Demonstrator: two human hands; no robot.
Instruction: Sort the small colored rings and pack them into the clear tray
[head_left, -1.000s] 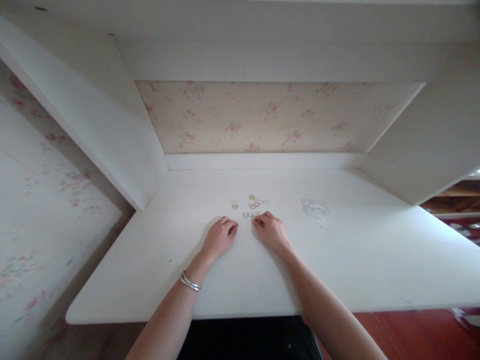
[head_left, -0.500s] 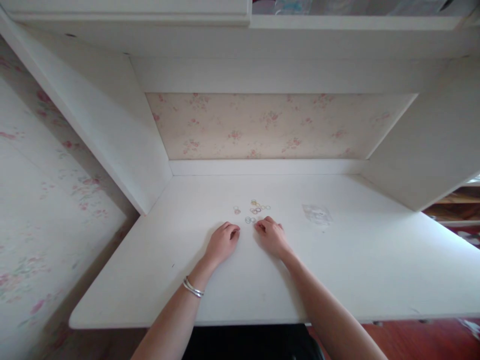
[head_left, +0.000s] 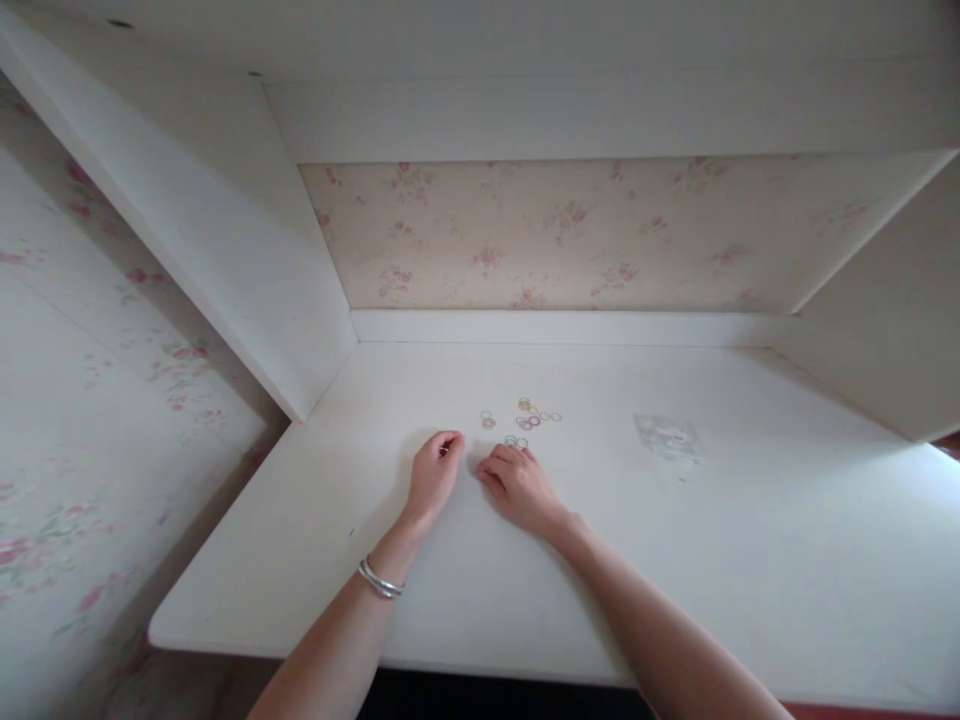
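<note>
Both hands are rested on the white worktop (head_left: 675, 560), fingers curled loosely. Whether anything is pinched by the left hand (head_left: 433, 472) or the right hand (head_left: 517, 485) cannot be told. The small coloured rings (head_left: 525, 422) are scattered flat just beyond the fingertips, kept within easy reach. A clear plastic bag (head_left: 667, 438) lies well apart to the right. No writing can be read.

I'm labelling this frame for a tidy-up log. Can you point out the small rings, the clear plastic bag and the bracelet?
small rings (head_left: 525, 420): head view, middle of the scattered cluster.
clear plastic bag (head_left: 667, 437): head view, centre of the bag.
bracelet (head_left: 380, 581): head view, the band across the left wrist.
</note>
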